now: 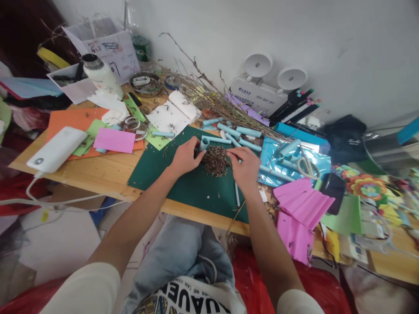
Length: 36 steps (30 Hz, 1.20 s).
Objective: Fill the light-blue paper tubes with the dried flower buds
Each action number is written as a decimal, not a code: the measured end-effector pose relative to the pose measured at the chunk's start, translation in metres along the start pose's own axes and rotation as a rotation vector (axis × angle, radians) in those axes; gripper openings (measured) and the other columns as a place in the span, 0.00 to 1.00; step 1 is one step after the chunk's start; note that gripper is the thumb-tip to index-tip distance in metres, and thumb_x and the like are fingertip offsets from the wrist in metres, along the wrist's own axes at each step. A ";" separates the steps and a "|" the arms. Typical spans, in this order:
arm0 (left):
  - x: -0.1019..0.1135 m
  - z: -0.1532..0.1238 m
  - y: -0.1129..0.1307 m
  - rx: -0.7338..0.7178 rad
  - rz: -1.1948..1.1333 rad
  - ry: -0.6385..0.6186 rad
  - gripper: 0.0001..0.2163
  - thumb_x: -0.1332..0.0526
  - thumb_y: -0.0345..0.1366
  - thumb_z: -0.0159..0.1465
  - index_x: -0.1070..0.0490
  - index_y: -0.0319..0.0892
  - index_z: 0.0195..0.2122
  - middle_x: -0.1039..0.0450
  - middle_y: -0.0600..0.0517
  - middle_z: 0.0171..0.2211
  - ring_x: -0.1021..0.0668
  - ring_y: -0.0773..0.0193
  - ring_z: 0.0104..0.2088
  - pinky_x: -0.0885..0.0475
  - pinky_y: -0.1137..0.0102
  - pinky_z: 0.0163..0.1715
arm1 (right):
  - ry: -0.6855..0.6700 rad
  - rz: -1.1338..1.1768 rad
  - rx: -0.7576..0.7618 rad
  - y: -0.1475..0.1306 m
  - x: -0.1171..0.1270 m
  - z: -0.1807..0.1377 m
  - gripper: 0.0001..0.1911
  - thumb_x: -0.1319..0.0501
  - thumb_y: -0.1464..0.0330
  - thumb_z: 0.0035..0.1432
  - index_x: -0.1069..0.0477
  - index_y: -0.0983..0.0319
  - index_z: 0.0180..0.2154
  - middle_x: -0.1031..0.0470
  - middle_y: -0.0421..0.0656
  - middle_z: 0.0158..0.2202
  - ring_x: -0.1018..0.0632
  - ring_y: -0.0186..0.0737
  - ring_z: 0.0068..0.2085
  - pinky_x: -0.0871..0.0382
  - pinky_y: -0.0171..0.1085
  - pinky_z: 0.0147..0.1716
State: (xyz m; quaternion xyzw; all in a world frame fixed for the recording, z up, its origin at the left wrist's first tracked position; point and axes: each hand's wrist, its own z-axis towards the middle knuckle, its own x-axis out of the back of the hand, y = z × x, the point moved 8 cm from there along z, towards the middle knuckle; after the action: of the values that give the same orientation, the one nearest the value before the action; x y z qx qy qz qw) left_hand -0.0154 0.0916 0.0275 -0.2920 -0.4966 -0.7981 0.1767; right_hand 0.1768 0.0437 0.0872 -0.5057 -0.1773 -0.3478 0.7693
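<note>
My left hand (pixel 187 156) is wrapped round a short light-blue paper tube (pixel 204 144), its open end tilted up. Just right of the tube lies a pile of brown dried plant bits (pixel 216 161) on the dark green mat (pixel 186 187). My right hand (pixel 245 165) is at the pile's right edge with thumb and forefinger pinched together. Whether bits are between those fingertips is too small to make out. Behind both hands, several more rolled blue paper tubes (pixel 229 130) lie on the mat's far side.
Dry twigs (pixel 209 93) stretch along the wall. Scissors (pixel 307 168) rest on a shiny blue packet (pixel 275 152) at the right, near folded pink paper (pixel 301 198). On the left are a white power bank (pixel 57 148), a pink sheet (pixel 114 139) and a white bottle (pixel 101 76).
</note>
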 end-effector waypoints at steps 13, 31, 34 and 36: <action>0.001 0.000 0.002 -0.026 -0.017 0.005 0.09 0.41 0.40 0.63 0.40 0.44 0.40 0.26 0.49 0.38 0.22 0.62 0.35 0.26 0.67 0.36 | 0.076 0.240 0.008 -0.047 -0.013 0.029 0.05 0.37 0.65 0.59 0.24 0.58 0.33 0.20 0.41 0.34 0.21 0.40 0.36 0.26 0.41 0.40; 0.002 0.000 0.005 -0.059 -0.035 0.025 0.08 0.42 0.38 0.63 0.39 0.43 0.41 0.27 0.49 0.38 0.23 0.63 0.35 0.26 0.68 0.36 | -0.194 -0.129 0.338 -0.068 -0.045 0.021 0.12 0.46 0.71 0.62 0.23 0.58 0.41 0.31 0.49 0.56 0.33 0.54 0.58 0.36 0.57 0.58; 0.001 0.000 0.003 -0.054 -0.027 0.029 0.09 0.41 0.38 0.62 0.38 0.43 0.41 0.27 0.49 0.38 0.23 0.63 0.35 0.26 0.68 0.36 | -0.278 -0.213 0.342 -0.068 -0.051 0.021 0.12 0.44 0.72 0.59 0.23 0.60 0.41 0.33 0.51 0.58 0.36 0.58 0.60 0.37 0.60 0.58; 0.000 0.000 0.002 -0.050 -0.027 0.032 0.09 0.41 0.38 0.62 0.38 0.43 0.42 0.27 0.49 0.38 0.23 0.64 0.34 0.26 0.68 0.37 | -0.303 -0.237 0.340 -0.070 -0.050 0.026 0.10 0.42 0.71 0.58 0.22 0.60 0.38 0.33 0.51 0.58 0.36 0.60 0.60 0.37 0.61 0.57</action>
State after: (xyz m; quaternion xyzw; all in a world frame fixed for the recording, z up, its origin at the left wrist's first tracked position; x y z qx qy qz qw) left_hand -0.0138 0.0909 0.0292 -0.2767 -0.4776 -0.8171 0.1666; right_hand 0.0940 0.0681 0.1128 -0.3910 -0.4047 -0.3208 0.7618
